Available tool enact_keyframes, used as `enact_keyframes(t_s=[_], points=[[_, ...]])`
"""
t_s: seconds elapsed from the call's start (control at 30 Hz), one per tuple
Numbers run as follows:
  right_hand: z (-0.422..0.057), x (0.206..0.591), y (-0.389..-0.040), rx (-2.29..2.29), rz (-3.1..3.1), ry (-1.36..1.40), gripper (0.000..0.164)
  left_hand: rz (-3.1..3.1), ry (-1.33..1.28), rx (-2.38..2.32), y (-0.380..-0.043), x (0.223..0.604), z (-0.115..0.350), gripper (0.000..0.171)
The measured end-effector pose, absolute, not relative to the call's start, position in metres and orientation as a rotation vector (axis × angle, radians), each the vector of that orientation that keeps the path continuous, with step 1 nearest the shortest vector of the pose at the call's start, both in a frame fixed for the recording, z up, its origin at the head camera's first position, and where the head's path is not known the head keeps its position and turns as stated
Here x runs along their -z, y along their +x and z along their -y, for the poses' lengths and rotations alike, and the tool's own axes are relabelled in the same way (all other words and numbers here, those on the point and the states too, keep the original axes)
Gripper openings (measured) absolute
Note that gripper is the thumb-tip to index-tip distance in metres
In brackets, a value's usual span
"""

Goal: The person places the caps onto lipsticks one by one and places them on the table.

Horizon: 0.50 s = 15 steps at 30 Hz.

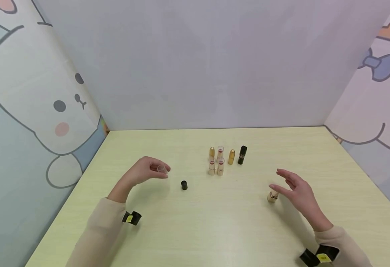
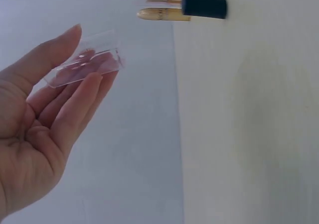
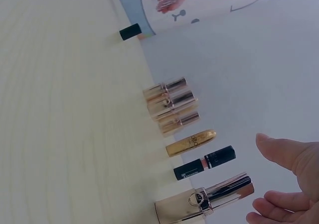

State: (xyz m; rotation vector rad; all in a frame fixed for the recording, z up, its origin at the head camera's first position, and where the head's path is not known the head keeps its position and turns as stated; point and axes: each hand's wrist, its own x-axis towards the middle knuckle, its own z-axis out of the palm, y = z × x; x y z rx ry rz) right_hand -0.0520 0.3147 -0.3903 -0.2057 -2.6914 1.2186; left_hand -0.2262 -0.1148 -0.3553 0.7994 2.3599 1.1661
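Note:
My left hand [image 1: 144,172] pinches a clear plastic cap [image 2: 82,64] between thumb and fingers, above the table's left side. The cap looks hollow. Just right of that hand, a small black cap [image 1: 184,185] stands on the table. On the other side, my right hand [image 1: 296,191] has its thumb and fingers apart with nothing between them. Beside its thumb stands a beige lipstick tube [image 1: 272,197]. Its shiny metal upper part [image 3: 230,190] shows in the right wrist view, with the fingers near it; whether they touch cannot be told.
Toward the back middle stand several lipsticks: beige ones with clear tops [image 1: 220,167], a gold bullet-shaped one [image 1: 231,157] with another gold one [image 1: 212,152] to its left, and a black one [image 1: 242,155]. A grey wall [image 1: 215,74] rises behind the pale wooden table [image 1: 215,222]; cartoon-printed panels flank it.

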Motion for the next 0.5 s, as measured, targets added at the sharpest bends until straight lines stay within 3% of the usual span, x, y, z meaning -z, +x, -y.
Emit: enact_keyframes(t_s=[0.23,0.5], points=[[-0.314,0.394,-0.053,-1.244,2.659,-0.192,0.058,-2.401,0.774,-1.373,-0.220,0.323,0.113,0.020],[-0.314,0.390,-0.050,-1.246,2.678,-0.210,0.055,-2.361,0.750,-1.441,-0.220,0.321,0.110,0.021]])
